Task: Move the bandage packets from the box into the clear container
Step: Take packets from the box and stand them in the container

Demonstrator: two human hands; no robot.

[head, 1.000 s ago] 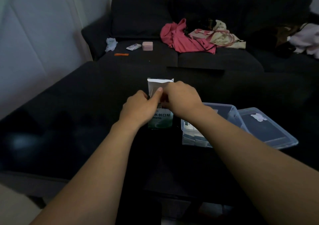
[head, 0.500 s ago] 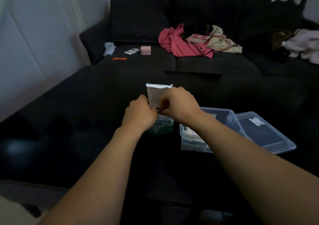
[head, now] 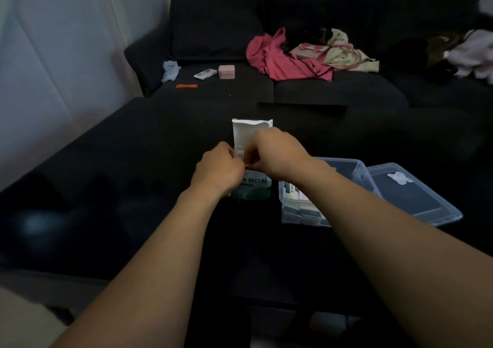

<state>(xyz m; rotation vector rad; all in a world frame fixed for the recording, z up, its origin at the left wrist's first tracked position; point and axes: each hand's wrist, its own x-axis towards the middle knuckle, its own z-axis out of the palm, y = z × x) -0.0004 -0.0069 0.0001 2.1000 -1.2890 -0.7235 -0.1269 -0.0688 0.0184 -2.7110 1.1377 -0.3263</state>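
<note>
Left hand grips the upright box to steady it while right hand pinches packets at its open flap; container waits just beside, already holding several

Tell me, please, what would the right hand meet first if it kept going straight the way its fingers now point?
Most likely the left hand. The right hand points leftward over the open top of the box, fingertips almost against the left hand's. Whether a packet sits pinched between them is hard to tell, as is depth.
</note>
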